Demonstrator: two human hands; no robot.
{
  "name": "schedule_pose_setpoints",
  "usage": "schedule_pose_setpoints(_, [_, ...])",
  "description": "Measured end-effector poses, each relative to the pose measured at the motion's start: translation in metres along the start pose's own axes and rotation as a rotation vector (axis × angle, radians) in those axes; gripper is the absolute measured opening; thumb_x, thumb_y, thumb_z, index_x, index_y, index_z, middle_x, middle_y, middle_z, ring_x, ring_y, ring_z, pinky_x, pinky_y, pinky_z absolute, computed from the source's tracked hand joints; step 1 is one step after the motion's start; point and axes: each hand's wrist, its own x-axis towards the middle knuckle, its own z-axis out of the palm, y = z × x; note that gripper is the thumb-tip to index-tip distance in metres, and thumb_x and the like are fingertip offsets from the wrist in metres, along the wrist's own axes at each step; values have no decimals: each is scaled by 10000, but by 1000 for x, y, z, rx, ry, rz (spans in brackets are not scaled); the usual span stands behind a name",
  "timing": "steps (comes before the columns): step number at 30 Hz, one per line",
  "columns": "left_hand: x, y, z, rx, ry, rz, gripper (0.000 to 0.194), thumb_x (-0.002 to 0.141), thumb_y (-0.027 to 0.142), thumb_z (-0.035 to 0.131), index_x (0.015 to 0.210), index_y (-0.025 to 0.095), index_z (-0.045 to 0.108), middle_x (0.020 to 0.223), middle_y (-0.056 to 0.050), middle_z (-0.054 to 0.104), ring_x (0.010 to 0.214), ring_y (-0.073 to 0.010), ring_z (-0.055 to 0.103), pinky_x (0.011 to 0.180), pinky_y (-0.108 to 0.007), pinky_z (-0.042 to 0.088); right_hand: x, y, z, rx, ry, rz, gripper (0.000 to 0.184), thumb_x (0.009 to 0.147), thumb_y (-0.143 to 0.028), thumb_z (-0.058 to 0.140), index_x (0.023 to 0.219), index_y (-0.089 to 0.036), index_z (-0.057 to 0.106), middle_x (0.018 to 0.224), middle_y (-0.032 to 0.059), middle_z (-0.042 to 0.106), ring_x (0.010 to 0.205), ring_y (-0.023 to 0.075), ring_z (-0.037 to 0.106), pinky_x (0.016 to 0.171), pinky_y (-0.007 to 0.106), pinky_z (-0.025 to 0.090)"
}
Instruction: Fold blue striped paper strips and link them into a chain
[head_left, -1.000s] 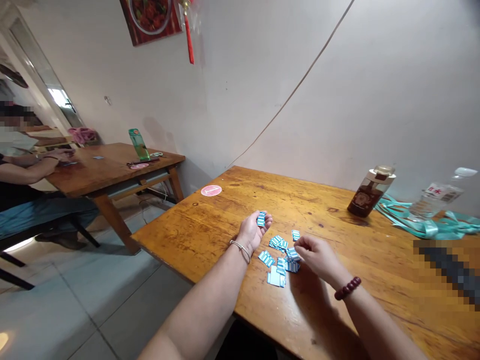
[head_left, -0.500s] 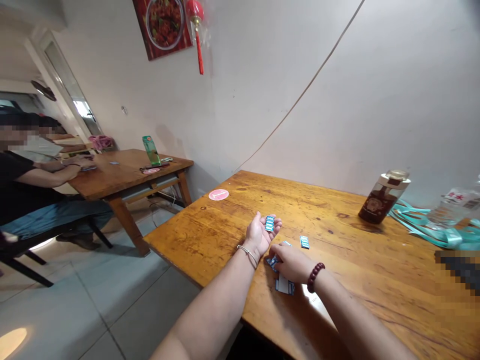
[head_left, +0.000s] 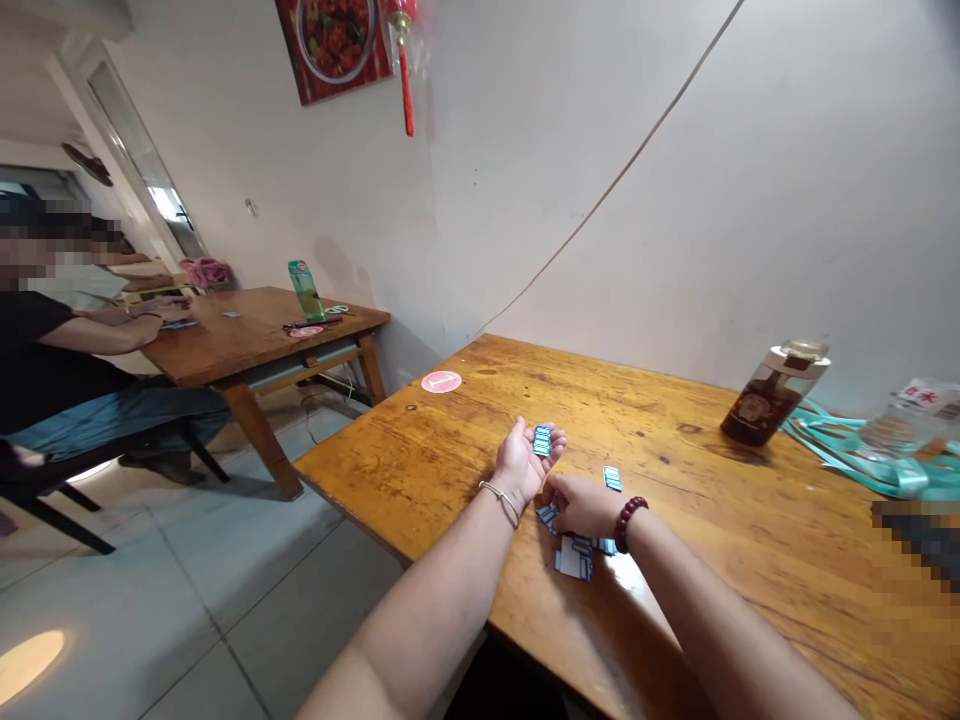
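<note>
My left hand is turned palm up, fingers slightly curled, and a small blue-and-white striped card rests across it. Whether more cards lie beneath that one, I cannot tell. Close beside the wrist, my right hand reaches down with bent fingers onto some blue-edged cards; its fingertips are partly hidden. Under and in front of this hand, more cards lie loosely overlapped, one showing a plain white face. A single striped card lies apart, just beyond the right hand.
On the wooden table are a pink round sticker, a dark-filled bottle, a turquoise strap and a clear plastic bottle. At a second table, with a green bottle, sits another person.
The right hand has shifted slightly within the pile, and more cards show beneath it. My left hand still holds its striped card. The view has tilted a little.
</note>
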Motion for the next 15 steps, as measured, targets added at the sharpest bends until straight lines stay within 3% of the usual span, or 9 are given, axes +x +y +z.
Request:
schedule_pose_setpoints(6, [1,1,0,0,17,12,391,807,416,327,831,81,526,720,-115,591,634,-141,586,565,-234,466,-4,-1,4,55,49,0,279,563,-119,539,831,-194,519,675,-20,544,569,89,459,463,173,285])
schedule_pose_setpoints(10, [1,1,0,5,-3,35,383,806,412,326,839,84,522,754,-125,595,662,-149,591,561,-228,465,-20,4,0,193,284,-9,290,667,-136,442,946,-201,487,697,-16,553,573,85,475,501,182,317])
schedule_pose_setpoints(13, [1,0,-1,13,1,42,383,807,409,328,837,81,525,755,-128,596,658,-144,591,576,-227,465,-40,21,-9,214,441,38,199,699,-200,421,866,-190,530,670,-9,542,571,99,471,514,202,328])
schedule_pose_setpoints(15, [1,-1,-1,23,9,36,384,807,406,330,834,79,529,755,-130,598,651,-141,589,579,-228,465,-54,36,-12,201,466,91,149,687,-221,438,781,-181,546,664,-3,549,587,110,477,532,213,339])
